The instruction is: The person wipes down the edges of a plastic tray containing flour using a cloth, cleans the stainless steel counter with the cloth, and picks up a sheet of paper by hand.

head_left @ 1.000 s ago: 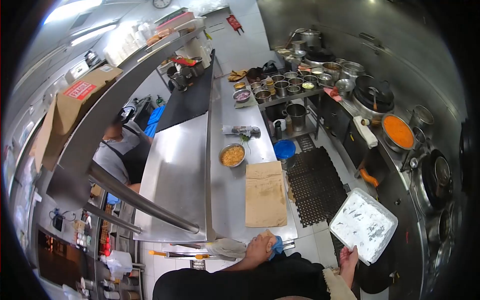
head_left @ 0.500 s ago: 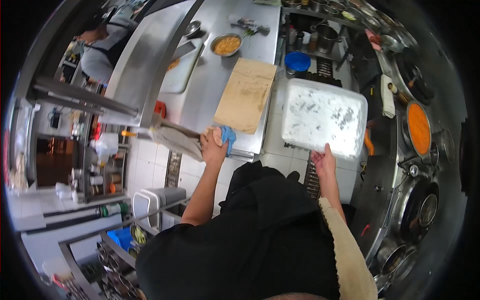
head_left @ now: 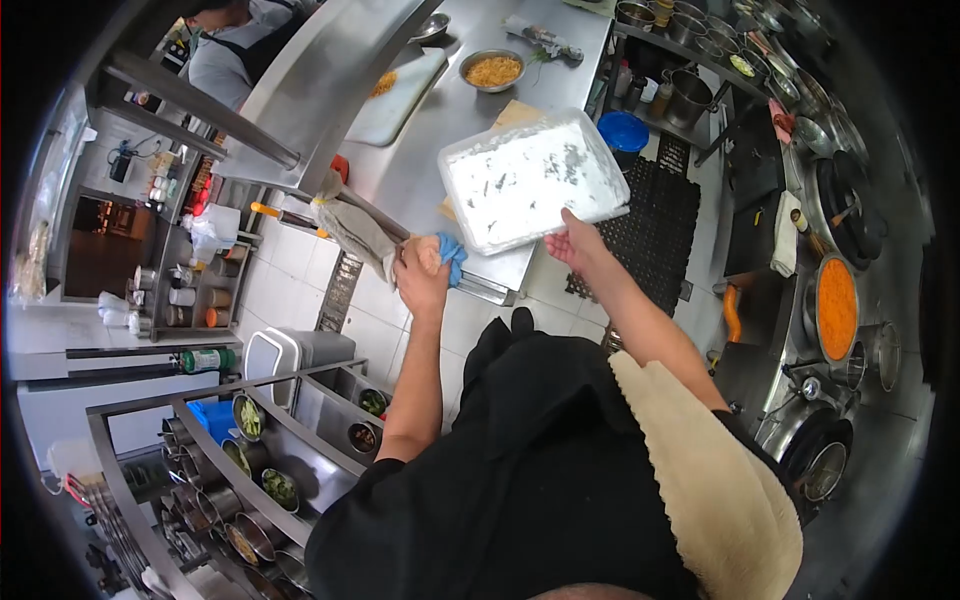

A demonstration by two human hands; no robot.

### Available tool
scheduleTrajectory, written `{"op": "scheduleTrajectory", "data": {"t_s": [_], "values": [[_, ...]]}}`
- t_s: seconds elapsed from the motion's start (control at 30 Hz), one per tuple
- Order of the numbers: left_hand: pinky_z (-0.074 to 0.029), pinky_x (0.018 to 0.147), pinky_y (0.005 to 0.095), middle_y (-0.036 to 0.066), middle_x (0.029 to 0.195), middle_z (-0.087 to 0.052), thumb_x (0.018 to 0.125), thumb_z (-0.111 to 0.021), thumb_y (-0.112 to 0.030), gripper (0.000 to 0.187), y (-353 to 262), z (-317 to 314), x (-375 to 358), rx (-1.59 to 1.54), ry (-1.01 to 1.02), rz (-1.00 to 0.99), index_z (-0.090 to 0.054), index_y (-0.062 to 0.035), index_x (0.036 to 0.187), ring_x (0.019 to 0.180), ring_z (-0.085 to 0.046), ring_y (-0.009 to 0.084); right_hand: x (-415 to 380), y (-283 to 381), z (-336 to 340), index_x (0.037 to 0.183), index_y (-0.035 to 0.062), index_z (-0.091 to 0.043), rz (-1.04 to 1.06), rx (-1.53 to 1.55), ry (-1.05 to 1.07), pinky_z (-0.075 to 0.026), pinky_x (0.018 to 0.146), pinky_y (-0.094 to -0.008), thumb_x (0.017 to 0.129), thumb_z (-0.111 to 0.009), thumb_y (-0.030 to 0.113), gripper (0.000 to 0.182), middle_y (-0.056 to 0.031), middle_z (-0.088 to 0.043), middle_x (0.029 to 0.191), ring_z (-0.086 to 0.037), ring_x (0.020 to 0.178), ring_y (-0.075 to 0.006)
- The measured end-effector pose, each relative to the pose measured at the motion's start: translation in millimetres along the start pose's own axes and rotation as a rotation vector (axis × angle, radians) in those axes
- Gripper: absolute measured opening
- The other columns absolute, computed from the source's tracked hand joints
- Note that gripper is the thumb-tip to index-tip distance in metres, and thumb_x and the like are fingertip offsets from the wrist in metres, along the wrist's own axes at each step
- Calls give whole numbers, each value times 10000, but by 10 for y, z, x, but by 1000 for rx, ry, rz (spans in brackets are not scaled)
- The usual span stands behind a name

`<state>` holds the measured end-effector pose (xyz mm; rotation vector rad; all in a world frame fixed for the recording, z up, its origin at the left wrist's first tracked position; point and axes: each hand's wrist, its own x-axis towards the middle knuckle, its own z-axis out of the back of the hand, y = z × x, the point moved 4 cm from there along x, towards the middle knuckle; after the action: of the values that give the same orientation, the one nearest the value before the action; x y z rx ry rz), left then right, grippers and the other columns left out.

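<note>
My right hand (head_left: 576,245) grips the near edge of a white rectangular plastic tub (head_left: 535,180), thumb on top of the rim. White powder and grey patches mark the tub's surface. It sits over a tan board or sheet (head_left: 518,113) on the steel counter and hides most of it. At the counter's near left corner, my left hand (head_left: 423,278) is closed round a crumpled blue and beige cloth (head_left: 452,258). Beside that hand hangs a greyish towel (head_left: 352,235).
A metal bowl of orange-yellow food (head_left: 493,70) and a white cutting board (head_left: 398,98) stand farther back on the counter. A blue-lidded bucket (head_left: 622,131) is beyond its right edge. At right, a pan of orange food (head_left: 837,308) sits on the stove side. A co-worker (head_left: 235,50) stands at upper left.
The white tub has moved left with my right hand, from beside the counter to above it, now covering most of the tan piece. My left hand stays on the cloth.
</note>
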<state>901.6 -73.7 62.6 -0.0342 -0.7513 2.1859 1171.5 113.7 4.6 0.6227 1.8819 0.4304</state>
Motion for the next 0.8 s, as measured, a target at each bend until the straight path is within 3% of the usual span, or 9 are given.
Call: {"op": "scheduleTrajectory", "data": {"t_s": [0.2, 0.33, 0.5, 0.6, 0.73, 0.8], "values": [[-367, 1179, 522, 340, 1539, -354, 753, -872, -254, 880, -91, -95, -59, -118, -119, -165, -446, -56, 1497, 1420, -372, 520, 384, 146, -235, 956, -17, -525, -10, -117, 14, -611, 598, -370, 1035, -599, 484, 512, -134, -653, 827, -681, 662, -229], [-357, 1170, 550, 374, 1507, -362, 779, -839, -240, 867, -5, -38, -187, -195, -128, -62, -426, -50, 1518, 1409, -370, 542, 381, 163, -176, 984, -9, -545, -34, -152, 60, -608, 618, -374, 996, -644, 540, 558, -134, -676, 861, -676, 648, -214], [-365, 1163, 547, 358, 1492, -398, 778, -849, -257, 916, -20, 135, -173, -116, -47, -55, -384, -66, 1544, 1398, -389, 540, 20, 268, -206, 1119, -30, -558, -115, -325, 163, -607, 746, -419, 968, -550, 711, 756, -162, -723, 1062, -682, 895, -201], [-381, 1154, 540, 335, 1499, -409, 763, -868, -250, 967, -19, 150, -143, -104, 10, -69, -350, -61, 1558, 1398, -393, 528, -158, 292, -71, 1137, -29, -552, -133, -384, 207, -606, 750, -428, 969, -542, 716, 764, -177, -725, 1089, -681, 892, -204], [-412, 1129, 524, 322, 1502, -429, 750, -891, -266, 1012, 149, -144, -50, -41, 130, 35, -327, -55, 1563, 1383, -421, 514, -254, 299, 230, 1117, -13, -581, -150, -331, 196, -602, 752, -395, 997, -597, 614, 639, -174, -728, 1089, -683, 854, -201], [-428, 1110, 523, 320, 1481, -450, 750, -893, -275, 1021, 151, -308, 20, -54, 76, 40, -320, -62, 1569, 1352, -451, 514, -241, 322, 362, 1090, 3, -596, -81, -313, 178, -600, 761, -378, 1015, -623, 523, 526, -157, -731, 1062, -686, 837, -203]]}}
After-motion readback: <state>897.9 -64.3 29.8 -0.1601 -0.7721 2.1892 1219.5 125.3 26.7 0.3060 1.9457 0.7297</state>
